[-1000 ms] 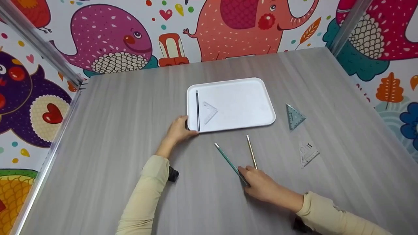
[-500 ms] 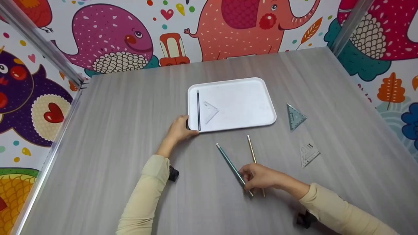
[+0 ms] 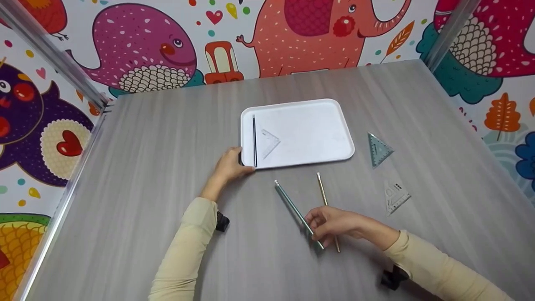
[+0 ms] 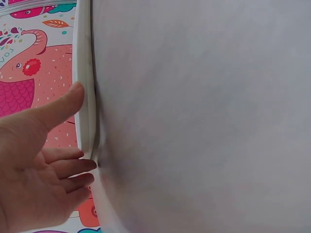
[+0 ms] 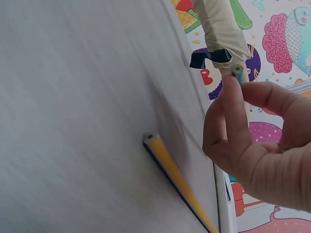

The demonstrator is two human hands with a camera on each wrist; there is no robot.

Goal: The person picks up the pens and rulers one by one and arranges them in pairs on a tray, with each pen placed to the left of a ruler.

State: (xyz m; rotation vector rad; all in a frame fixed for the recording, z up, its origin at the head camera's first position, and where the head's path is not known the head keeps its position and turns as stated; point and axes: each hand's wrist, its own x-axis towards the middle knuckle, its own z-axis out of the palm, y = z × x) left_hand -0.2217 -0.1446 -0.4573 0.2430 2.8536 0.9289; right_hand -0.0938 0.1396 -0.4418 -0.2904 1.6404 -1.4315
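Note:
At the near left corner of the white tray point(image 3: 309, 133), my left hand point(image 3: 229, 166) touches the rim. Its thumb lies along the front edge and its fingers are at the left side; in the left wrist view the fingers point(image 4: 73, 167) look relaxed against the tray. My right hand point(image 3: 334, 223) pinches a green pencil point(image 3: 292, 205) near its lower end, with the white-tipped end pointing up and left. Partly behind that hand, a gold pencil point(image 3: 321, 186) lies on the table; its unsharpened end shows in the right wrist view. Inside the tray are a black pencil point(image 3: 254, 142) and a clear set square point(image 3: 271, 143).
Right of the tray lies a greenish set square point(image 3: 378, 150), with a clear set square point(image 3: 396, 198) nearer to me. The grey wooden table point(image 3: 159, 138) is bounded by walls printed with cartoon animals point(image 3: 309, 42). Each wrist wears a black device.
My right hand has turned and shifted slightly right, uncovering the lower ends of both pencils. It now pinches the green pencil between thumb and fingers. The left hand and tray have stayed put.

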